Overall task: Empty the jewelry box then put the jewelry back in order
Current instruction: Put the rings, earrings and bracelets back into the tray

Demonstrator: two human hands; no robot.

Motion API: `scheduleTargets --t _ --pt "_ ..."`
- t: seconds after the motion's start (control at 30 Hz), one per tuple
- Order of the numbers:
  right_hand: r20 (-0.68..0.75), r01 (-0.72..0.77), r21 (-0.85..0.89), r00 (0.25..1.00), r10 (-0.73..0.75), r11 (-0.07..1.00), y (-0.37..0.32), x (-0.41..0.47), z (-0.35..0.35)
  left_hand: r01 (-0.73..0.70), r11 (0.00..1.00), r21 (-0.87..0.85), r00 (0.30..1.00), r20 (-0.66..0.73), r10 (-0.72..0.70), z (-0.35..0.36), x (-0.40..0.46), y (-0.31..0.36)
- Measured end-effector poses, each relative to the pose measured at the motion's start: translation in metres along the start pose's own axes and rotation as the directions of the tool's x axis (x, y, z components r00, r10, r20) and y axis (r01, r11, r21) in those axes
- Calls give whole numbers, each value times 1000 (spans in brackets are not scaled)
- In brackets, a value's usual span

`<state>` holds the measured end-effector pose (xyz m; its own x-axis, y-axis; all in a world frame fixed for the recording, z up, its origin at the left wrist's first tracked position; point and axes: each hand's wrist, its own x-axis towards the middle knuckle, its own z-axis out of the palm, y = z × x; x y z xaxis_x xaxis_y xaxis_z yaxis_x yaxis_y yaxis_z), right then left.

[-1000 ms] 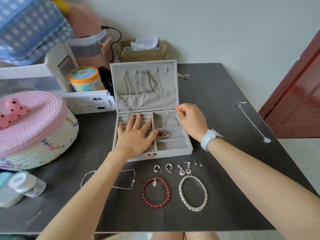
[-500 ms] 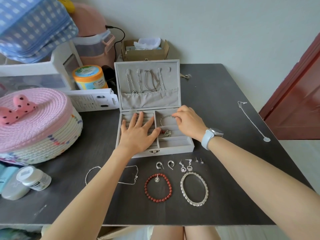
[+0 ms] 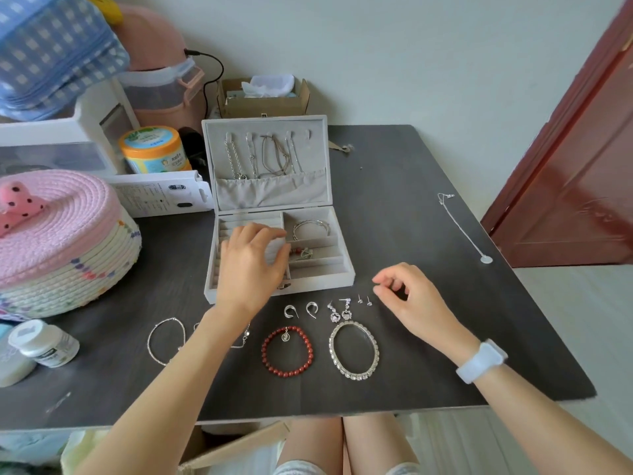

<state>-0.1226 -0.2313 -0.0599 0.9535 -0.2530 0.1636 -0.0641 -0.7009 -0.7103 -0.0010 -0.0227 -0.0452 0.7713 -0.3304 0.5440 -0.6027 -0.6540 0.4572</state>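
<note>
On the dark table (image 3: 428, 186), a red bead bracelet (image 3: 287, 350) and a rhinestone bangle (image 3: 354, 350) are laid nearest. The right hand (image 3: 414, 299) is loosely curled, empty, near tiny studs (image 3: 364, 299). The left hand (image 3: 251, 265) is rested, fingers bent, grasping nothing visible, on the open grey jewelry box (image 3: 318, 281), where a silver bangle (image 3: 311, 228) is kept.

Your left hand (image 3: 251, 265) hides most of the ring-roll compartment of the jewelry box (image 3: 279, 231) | your left forearm covers part of the thin chain bracelet (image 3: 168, 341) | the stud earrings (image 3: 364, 299) are too small for you to tell apart | whether your right hand (image 3: 411, 296) pinches anything can't be told.
</note>
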Motion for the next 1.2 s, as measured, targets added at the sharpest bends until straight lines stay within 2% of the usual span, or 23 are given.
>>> scheduleTargets --t 0.17,0.33,0.47,0.67,0.77,0.87,0.93,1.0,1.1,1.2 --pt "48 103 -161 994 -97 982 2 -7 6 -99 982 -160 964 228 135 8 -27 46" --pt "37 152 -188 988 -147 970 5 -5 6 -143 988 -54 929 337 153 23 -38 66" --pt "-5 126 -138 992 -127 982 5 -7 6 -244 969 48 914 344 214 31 -40 74" --pt "-86 -26 50 996 31 998 6 -6 2 -344 923 173 897 350 268 42 -39 74" --pt "-118 -40 101 992 52 994 4 -8 1 -382 910 159 880 363 306 46 -40 74" --pt "-163 -61 168 983 89 984 4 -9 0 -237 971 -34 931 280 237 34 -34 74" --pt "-168 -80 217 979 117 973 4 -9 -1 -32 985 -172 974 214 69 14 -25 69" --pt "-167 -87 237 977 129 968 4 -8 0 157 961 -229 979 161 -121 -11 -18 54" --pt "-178 -89 268 974 140 959 0 -3 3 308 937 -166 950 109 -293 -40 -14 17" --pt "-172 -68 320 977 129 945 -12 7 10 404 911 -78 910 136 -392 -53 -13 -16"
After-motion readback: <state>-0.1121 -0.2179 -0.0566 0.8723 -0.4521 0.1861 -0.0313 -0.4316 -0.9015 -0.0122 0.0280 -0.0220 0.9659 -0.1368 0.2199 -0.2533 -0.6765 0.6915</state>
